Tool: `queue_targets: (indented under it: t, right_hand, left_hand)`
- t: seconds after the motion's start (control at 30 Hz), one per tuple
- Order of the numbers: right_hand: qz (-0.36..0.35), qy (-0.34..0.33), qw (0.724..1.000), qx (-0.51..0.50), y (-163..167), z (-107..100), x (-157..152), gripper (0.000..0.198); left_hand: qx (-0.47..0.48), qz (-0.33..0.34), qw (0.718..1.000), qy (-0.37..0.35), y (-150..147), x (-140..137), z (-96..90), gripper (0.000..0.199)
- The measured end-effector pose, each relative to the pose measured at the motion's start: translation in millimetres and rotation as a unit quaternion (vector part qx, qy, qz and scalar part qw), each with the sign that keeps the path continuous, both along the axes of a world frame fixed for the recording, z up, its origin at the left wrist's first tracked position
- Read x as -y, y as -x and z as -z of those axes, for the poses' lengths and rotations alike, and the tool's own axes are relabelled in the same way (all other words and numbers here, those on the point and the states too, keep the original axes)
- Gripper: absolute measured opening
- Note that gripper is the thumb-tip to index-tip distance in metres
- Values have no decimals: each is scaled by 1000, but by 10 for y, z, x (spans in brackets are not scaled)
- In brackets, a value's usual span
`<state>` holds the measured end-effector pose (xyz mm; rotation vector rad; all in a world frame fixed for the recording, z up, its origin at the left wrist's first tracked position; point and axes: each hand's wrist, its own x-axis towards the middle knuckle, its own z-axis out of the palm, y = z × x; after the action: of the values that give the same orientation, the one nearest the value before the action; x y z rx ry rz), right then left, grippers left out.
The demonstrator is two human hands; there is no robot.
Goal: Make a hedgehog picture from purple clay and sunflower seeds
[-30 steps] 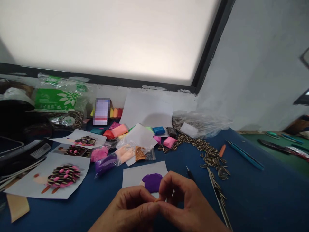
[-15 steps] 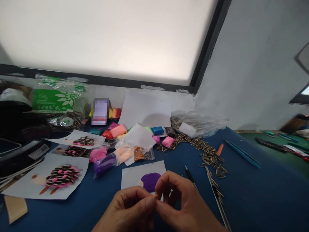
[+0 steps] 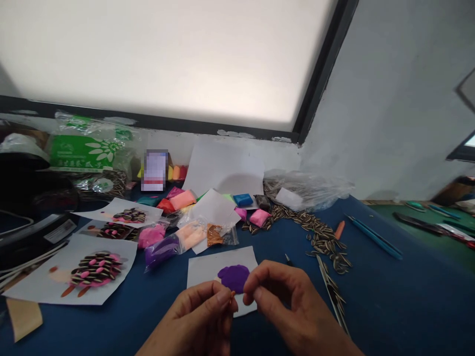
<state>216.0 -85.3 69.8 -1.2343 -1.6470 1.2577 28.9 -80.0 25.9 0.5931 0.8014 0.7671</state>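
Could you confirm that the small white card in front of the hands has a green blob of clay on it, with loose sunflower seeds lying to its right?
Not quite: the head view shows the clay blob on the white card is purple, not green. The sunflower seeds do lie to its right.

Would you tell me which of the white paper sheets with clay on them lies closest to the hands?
The small sheet bearing a plain purple clay blob, just beyond both hands; the sheets farther left carry pink clay studded with sunflower seeds.
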Motion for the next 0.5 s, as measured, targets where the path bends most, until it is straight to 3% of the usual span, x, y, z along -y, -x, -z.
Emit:
queue_targets:
  t: [0.17, 0.5]
  right_hand:
    - [0, -42, 998, 39, 68, -21, -2, 14]
    - [0, -28, 998, 57, 88, 14, 23, 15]
  left_hand:
    - [-1, 26, 1000, -7, -38, 13, 52, 50]
    - [-28, 32, 998, -42, -22, 36, -3, 53]
